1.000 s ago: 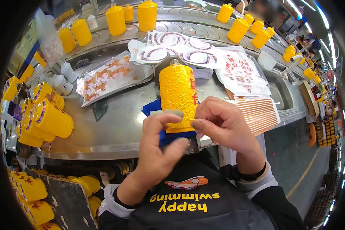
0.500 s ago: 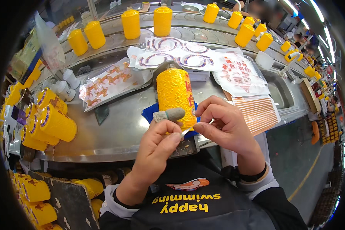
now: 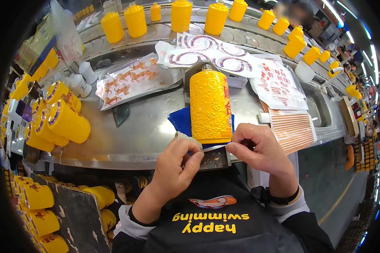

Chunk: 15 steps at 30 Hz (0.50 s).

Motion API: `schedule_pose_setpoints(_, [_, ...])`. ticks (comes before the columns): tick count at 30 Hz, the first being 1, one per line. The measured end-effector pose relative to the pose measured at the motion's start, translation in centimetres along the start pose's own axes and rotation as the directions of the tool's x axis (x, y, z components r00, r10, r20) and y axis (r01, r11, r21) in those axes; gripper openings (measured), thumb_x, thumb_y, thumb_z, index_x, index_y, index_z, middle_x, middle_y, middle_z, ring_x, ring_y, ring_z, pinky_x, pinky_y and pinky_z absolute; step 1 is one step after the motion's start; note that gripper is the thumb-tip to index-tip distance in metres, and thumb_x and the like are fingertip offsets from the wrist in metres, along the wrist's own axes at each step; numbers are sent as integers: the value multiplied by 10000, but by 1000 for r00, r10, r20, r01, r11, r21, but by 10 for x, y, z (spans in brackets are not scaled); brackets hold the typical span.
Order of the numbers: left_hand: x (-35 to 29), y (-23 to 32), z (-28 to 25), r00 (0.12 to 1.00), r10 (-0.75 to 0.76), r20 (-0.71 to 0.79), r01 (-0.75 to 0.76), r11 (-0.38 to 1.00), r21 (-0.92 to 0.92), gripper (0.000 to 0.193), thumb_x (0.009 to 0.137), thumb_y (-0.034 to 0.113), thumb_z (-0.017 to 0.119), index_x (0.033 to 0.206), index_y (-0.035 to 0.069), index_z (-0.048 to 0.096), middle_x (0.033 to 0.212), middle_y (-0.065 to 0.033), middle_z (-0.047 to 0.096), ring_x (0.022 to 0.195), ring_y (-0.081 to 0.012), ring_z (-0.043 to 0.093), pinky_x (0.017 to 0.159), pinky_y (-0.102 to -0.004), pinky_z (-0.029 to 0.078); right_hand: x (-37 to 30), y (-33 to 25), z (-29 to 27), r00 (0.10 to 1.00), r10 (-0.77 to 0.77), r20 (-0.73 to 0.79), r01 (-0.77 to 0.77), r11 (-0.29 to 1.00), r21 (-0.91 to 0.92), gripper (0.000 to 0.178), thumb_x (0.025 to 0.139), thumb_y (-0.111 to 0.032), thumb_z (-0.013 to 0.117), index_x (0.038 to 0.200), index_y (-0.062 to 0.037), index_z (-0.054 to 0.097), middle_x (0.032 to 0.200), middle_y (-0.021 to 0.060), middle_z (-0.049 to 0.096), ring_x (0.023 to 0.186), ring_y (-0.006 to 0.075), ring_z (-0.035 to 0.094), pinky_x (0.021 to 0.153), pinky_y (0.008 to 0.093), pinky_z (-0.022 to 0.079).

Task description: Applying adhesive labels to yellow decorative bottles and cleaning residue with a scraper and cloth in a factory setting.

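Pale strip [image 3: 215, 147] spans btwn both grips, just by the base of a yellow btl [image 3: 210, 105]. L grip [image 3: 174, 165], w/ grey finger cover [image 3: 183, 135], is pinched on the strip's L end; R grip [image 3: 262, 148] is pinched on its R end. Btl lies on blue cloth [image 3: 180, 121] just past the grips, neck pointing away, red marks on its R side. Farther out on the tabletop [image 3: 145, 135]: horse-decal sheet [image 3: 133, 81] past L grip, curved-band sheets [image 3: 210, 52] straight ahead, red-print sheet [image 3: 278, 82] & copper-striped sheet [image 3: 293, 131] past R grip.
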State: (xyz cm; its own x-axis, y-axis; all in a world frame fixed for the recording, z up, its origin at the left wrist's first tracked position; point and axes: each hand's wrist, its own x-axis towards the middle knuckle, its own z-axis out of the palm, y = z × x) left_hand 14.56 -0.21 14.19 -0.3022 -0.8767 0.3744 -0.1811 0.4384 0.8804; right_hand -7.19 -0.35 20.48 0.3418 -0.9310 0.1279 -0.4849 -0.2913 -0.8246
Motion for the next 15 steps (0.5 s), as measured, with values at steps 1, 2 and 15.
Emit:
schedule_pose_setpoints(1, [1,-5,0,999,-50,0,50,996,-67,68,850,67,621,880,24,577,775,-78,521,582,-142,498,532,-263,389,0,2,1,1000,23,-8,-23,1000,7,175,808,-91,682,704,-11,566,589,46,528,489,104,484,450,262,359])
schedule_pose_setpoints(2, [1,-9,0,998,-55,-1,55,996,-72,68,850,67,621,880,24,577,775,-78,521,582,-142,498,532,-263,389,0,4,2,999,50,-17,-50,999,14,170,819,-95,671,709,-11,573,586,45,540,486,99,491,450,261,363])
schedule_pose_setpoints(15, [2,-46,5,936,-336,-101,302,918,-257,184,905,189,581,833,20,574,832,-74,485,706,-138,449,652,-273,371,5,11,3,982,190,-12,-189,981,44,218,848,-100,648,686,-24,523,528,-49,423,502,20,346,436,230,268])
